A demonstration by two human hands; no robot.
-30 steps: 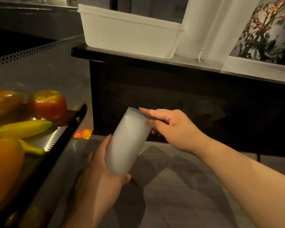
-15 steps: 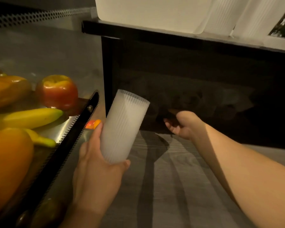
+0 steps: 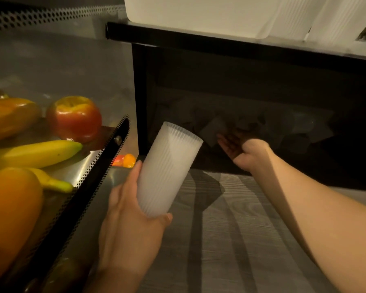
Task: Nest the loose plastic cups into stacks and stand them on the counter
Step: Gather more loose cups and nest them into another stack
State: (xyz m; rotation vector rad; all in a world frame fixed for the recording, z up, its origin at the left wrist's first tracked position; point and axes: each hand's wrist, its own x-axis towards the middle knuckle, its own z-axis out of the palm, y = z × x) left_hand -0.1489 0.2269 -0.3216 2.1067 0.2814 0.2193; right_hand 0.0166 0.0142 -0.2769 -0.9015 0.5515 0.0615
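Note:
My left hand (image 3: 127,227) grips a ribbed, frosted white plastic cup (image 3: 167,172) by its base, tilted with the rim up and to the right. My right hand (image 3: 241,149) reaches into a dark recess under the black counter edge (image 3: 220,42), palm up with fingers apart, beside a loose cup (image 3: 213,132) that lies dim in the shadow. Whether the fingers touch that cup is unclear. More loose cups (image 3: 300,127) lie further right in the recess. Two tall white cup stacks (image 3: 317,15) stand on the counter above.
A white plastic tub (image 3: 190,11) sits on the counter beside the stacks. To the left a perforated metal tray (image 3: 106,153) holds an apple (image 3: 74,119), bananas (image 3: 36,153) and orange fruit. A grey wood-grain surface (image 3: 230,240) lies below my hands.
My right hand left the held cup's rim and went forward into the dark recess, turning palm up. The left hand kept the cup and tilted it slightly. The view dropped lower.

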